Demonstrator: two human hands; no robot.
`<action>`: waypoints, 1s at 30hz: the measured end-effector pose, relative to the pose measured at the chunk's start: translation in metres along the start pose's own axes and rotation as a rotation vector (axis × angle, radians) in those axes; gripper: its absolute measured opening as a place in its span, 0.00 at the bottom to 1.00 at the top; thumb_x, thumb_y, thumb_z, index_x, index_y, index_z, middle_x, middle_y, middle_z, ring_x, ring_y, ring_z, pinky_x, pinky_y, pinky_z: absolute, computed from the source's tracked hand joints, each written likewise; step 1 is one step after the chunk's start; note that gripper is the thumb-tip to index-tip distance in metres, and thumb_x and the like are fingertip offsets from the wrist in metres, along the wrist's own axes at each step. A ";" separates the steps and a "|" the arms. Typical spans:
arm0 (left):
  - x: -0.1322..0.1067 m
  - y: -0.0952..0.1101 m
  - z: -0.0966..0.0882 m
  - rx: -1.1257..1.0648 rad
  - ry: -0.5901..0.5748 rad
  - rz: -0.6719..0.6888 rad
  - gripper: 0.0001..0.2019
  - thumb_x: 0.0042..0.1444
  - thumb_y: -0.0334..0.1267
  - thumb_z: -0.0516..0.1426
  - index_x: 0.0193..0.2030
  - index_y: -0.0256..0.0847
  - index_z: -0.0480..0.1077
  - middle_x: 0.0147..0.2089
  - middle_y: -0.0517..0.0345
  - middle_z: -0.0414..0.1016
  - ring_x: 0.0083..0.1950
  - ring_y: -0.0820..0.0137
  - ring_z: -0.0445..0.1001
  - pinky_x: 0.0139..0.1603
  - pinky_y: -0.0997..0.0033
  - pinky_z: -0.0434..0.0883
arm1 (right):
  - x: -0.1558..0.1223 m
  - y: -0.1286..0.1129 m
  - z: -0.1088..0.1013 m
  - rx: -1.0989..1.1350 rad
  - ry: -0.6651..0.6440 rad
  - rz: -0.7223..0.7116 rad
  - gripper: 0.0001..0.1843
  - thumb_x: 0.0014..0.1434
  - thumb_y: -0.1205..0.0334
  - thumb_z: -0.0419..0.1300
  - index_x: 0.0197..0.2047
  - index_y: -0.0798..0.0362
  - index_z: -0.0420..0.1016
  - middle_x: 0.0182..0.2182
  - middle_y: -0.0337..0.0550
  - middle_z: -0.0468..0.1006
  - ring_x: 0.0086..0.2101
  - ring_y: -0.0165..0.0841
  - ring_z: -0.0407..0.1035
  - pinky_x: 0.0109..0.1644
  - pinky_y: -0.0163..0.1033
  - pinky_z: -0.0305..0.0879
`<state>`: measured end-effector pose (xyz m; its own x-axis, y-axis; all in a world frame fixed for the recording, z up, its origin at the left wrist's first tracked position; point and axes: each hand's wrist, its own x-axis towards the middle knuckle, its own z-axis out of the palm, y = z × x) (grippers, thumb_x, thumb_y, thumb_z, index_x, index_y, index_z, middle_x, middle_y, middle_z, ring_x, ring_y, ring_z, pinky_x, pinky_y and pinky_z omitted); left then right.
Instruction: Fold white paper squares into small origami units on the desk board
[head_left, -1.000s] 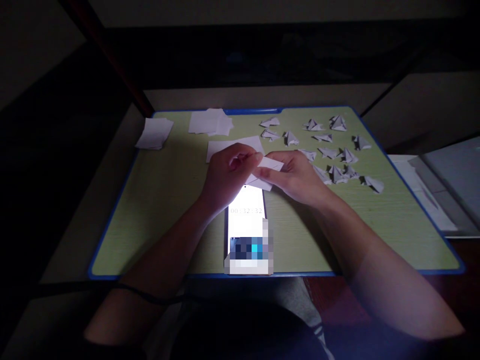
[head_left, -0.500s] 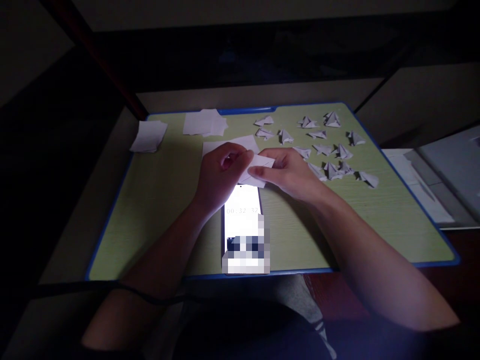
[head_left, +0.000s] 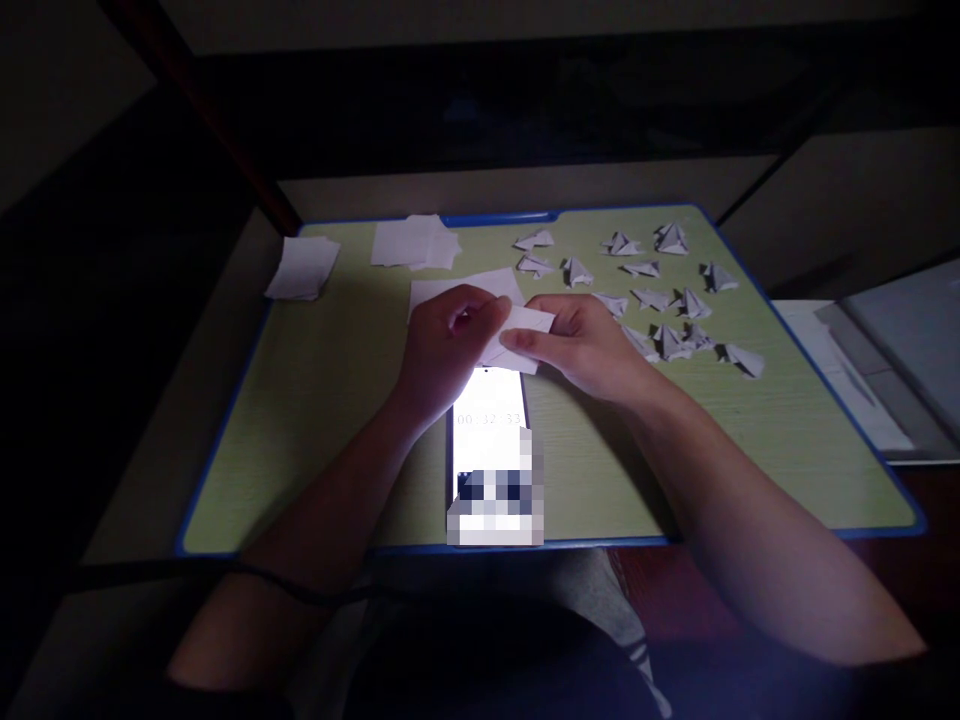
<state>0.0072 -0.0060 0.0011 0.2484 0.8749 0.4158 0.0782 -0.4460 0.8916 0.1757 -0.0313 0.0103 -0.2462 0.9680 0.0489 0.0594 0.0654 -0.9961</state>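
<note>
My left hand and my right hand meet over the middle of a small green table with a blue rim. Both pinch one small piece of white paper, partly folded, held just above a lit phone that lies flat on the table. Fingers of both hands are closed on the paper's edges. A flat white sheet lies just behind my hands.
Several folded white paper pieces are scattered over the table's far right. Two small stacks of white paper slips sit at the far left. A grey flat object lies beyond the right edge. The room is dark.
The hands stay together on the paper with only small finger shifts. The view moves slightly; the phone's timer advances by a second.
</note>
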 end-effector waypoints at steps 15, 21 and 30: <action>0.000 -0.008 0.002 -0.121 -0.064 -0.117 0.17 0.61 0.44 0.59 0.25 0.43 0.60 0.16 0.68 0.55 0.18 0.78 0.58 0.18 0.75 0.58 | 0.000 0.003 0.001 0.087 -0.017 0.047 0.17 0.47 0.53 0.74 0.28 0.54 0.74 0.24 0.36 0.76 0.23 0.26 0.65 0.26 0.33 0.58; 0.001 -0.009 0.000 -0.024 -0.044 -0.025 0.18 0.64 0.45 0.57 0.25 0.43 0.60 0.16 0.68 0.56 0.17 0.78 0.58 0.18 0.74 0.57 | 0.000 0.007 0.001 0.140 -0.006 0.027 0.14 0.50 0.54 0.73 0.31 0.53 0.76 0.27 0.38 0.78 0.27 0.28 0.69 0.31 0.36 0.64; 0.000 -0.004 0.003 0.021 -0.018 -0.009 0.13 0.63 0.41 0.57 0.27 0.42 0.63 0.21 0.64 0.64 0.22 0.77 0.65 0.20 0.75 0.61 | 0.001 0.007 0.003 0.074 0.108 -0.031 0.14 0.50 0.57 0.71 0.27 0.53 0.72 0.22 0.34 0.70 0.24 0.26 0.62 0.27 0.35 0.55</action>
<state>0.0100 -0.0045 -0.0028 0.2646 0.8753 0.4047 0.1007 -0.4424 0.8911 0.1729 -0.0303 0.0037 -0.1407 0.9865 0.0831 -0.0191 0.0812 -0.9965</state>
